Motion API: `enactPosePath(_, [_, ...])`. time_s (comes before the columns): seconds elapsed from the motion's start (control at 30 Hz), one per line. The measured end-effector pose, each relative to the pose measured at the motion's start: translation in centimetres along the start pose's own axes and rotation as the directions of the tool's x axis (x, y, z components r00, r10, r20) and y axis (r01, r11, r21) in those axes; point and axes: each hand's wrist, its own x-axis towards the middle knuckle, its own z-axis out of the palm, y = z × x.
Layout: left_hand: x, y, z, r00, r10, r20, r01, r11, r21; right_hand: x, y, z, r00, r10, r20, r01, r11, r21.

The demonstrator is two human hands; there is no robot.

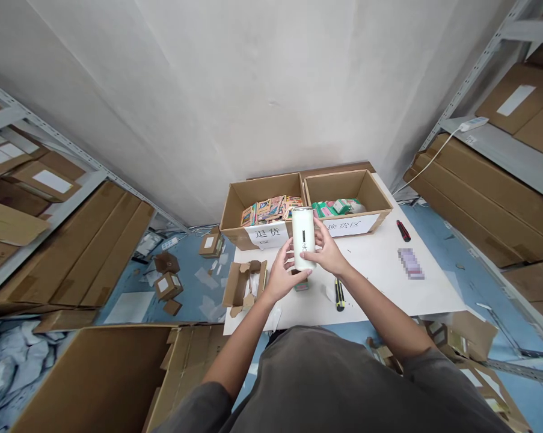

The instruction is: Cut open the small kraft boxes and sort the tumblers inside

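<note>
- The pale cup [303, 237] is upright, held over the table [383, 255].
- My left hand [282, 270] and right hand [329, 249] are half curled, gripping it from 2 sides, probably for steadiness.
- The left carton [235, 234] and right carton [383, 218] block the far side.
- Right of the knife [339, 294], bare table leaves room.

**Smooth tumbler [303, 243], matt cartons [235, 219]**

Through my feed, the tumbler's rim [303, 208] looks metallic. I see plain cardboard in the cartons, paper labels [267, 235] on them, a smooth surface [374, 258], and a shirt [316, 379] of matt cloth.
</note>
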Motion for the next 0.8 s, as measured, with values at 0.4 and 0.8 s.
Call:
enactPosePath(0.4, [1.9, -1.9, -2.9, 0.969, 0.098, -0.225, -0.030, 0.957, 0.289, -0.8, 5.8, 0.9, 0.988, 0.034, -0.152, -0.066, 0.976, -0.210])
enactPosePath(0.8, [4.1, -5.4, -3.4, 0.971, 0.092, -0.222, 0.047, 0.834, 0.550, -2.7, 16.3, 1.0, 0.991, 0.112, -0.072, -0.132, 0.904, -0.406])
